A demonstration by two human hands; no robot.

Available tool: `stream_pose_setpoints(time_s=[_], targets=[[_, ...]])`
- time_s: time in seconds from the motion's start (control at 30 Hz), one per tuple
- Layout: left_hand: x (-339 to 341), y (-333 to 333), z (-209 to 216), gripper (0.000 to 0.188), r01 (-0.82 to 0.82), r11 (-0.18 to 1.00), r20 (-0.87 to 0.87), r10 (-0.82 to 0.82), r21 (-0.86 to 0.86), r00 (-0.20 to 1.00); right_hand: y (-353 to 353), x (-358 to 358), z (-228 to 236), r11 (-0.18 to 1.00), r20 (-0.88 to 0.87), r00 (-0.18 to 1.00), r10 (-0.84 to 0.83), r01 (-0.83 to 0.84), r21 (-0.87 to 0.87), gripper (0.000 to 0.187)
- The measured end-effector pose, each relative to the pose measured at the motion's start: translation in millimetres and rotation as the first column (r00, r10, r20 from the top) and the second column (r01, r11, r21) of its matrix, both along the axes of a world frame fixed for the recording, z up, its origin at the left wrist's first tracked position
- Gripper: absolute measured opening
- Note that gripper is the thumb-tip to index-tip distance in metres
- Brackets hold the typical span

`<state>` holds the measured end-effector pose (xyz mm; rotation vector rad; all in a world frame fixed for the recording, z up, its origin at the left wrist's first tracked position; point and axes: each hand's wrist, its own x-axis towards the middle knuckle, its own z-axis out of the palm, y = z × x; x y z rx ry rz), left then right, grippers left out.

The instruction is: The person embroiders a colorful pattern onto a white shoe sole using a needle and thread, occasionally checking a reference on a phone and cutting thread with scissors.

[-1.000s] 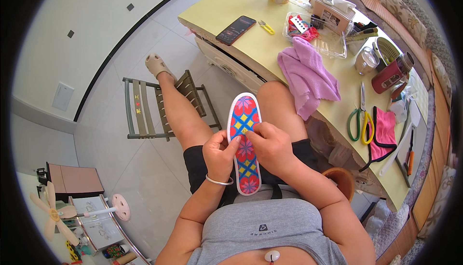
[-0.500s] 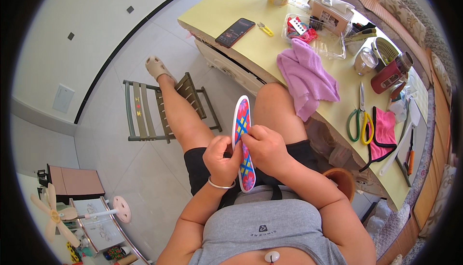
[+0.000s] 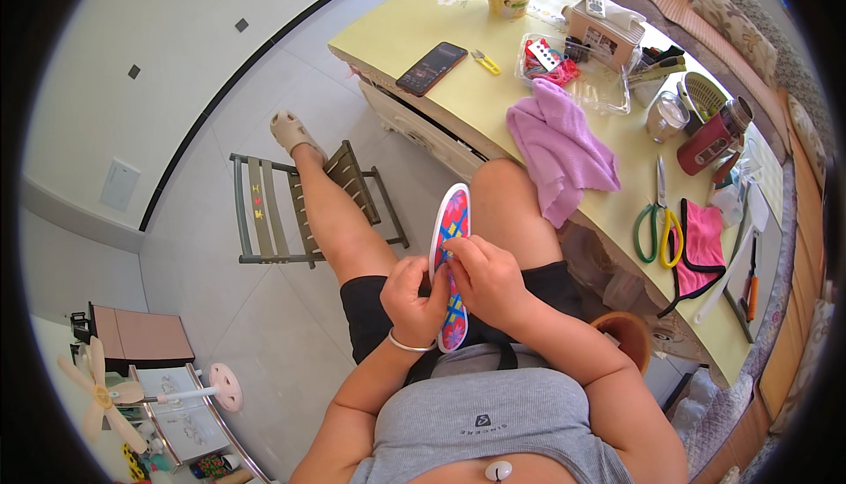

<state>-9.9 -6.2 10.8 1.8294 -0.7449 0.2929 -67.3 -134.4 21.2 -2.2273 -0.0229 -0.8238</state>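
A patterned insole [image 3: 454, 212], red and blue with yellow patches and a white rim, stands lengthwise over my lap. My left hand [image 3: 412, 301] is closed on its left edge, thumb along the patterned face. Against the middle of that face, my right hand [image 3: 490, 285] has its thumb and fingers pinched together. Whatever lies between those fingertips is too small or hidden to make out.
On the yellow-covered table to the right lie a purple towel [image 3: 564, 149], scissors [image 3: 659, 219], a pink cloth [image 3: 702, 242], a phone [image 3: 431, 68], yellow snips [image 3: 486, 62] and a plastic tray [image 3: 608, 92]. A folding stool [image 3: 273, 206] supports my leg. Left stands a fan [image 3: 101, 393].
The insole has tilted a little and shifted slightly down and right in view. My right fingers have moved a little on its face; the left hand keeps its hold.
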Motion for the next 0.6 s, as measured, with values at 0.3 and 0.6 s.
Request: stream_pose_setpoints(time_s=[0.3, 0.6], targets=[[7, 6, -6, 0.010, 0.030, 0.963, -0.303, -0.114, -0.267, 0.946, -1, -3, 1, 0.910, 0.083, 0.987, -0.140, 0.095, 0.404, 0.018], [15, 2, -14, 0.020, 0.091, 0.628, -0.508, -0.698, -0.773, 0.505, -15, 4, -27, -0.237, 0.015, 0.899, 0.437, 0.099, 0.966, 0.010]])
